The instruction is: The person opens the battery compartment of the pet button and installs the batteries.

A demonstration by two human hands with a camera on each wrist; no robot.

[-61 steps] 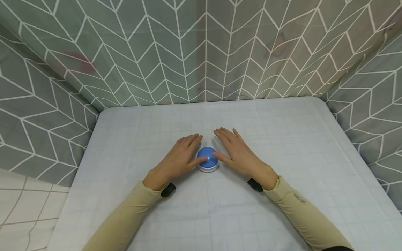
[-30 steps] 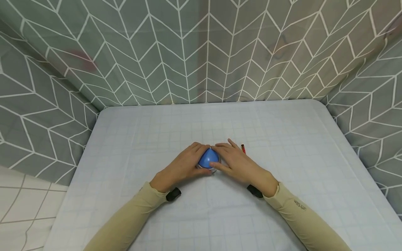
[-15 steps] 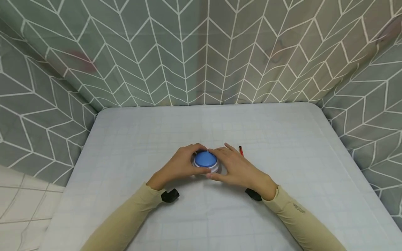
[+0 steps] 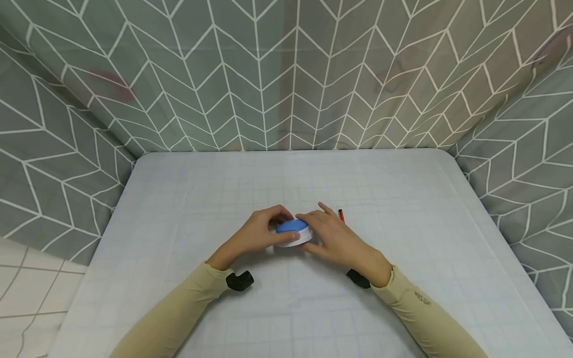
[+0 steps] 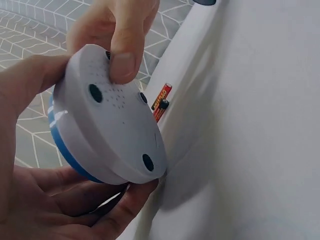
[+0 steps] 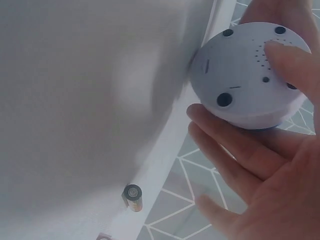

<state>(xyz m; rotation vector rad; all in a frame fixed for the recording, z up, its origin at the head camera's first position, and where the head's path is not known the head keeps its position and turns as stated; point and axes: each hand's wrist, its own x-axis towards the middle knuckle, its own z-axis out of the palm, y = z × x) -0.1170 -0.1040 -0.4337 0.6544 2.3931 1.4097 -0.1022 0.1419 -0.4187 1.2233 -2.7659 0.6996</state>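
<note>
Head view, L to R: white tiled floor (image 4: pixel 31 293) in lower L corner, then grey curtain (image 4: pixel 53 164) w/ white chevron lines, which also runs along the back & the R side. White-covered tabletop (image 4: pixel 215 184) fills the middle, faint grid on it. L sleeve (image 4: pixel 170 308), tan, black wrist mount (image 4: pixel 239 281) at its cuff. L hand (image 4: pixel 255 232) grips the blue-domed device (image 4: pixel 291 226) by the rim, thumb on near side, fingers on far side. Device is btwn the two hands, approx. mid-tabletop, tilted; can't tell if its edge touches the tabletop. R hand (image 4: pixel 333 234) holds it from the other side, fingertips up by the dome, thumb low. Just past R hand, a red-and-black battery (image 4: pixel 341 215), partly hidden. Further R, R sleeve (image 4: pixel 429 315), small dark lettering.

L wrist view: L hand at L, then the device's white underside (image 5: pixel 120 125) w/ dark round feet & tiny holes, R thumb (image 5: pixel 124 65) pressed on it; R of that, 2 batteries (image 5: pixel 162 95) lie close together on the tabletop.

R wrist view: battery end lower L; underside upper R, facing cam, R thumb over the holes, R fingers by the rim.
</note>
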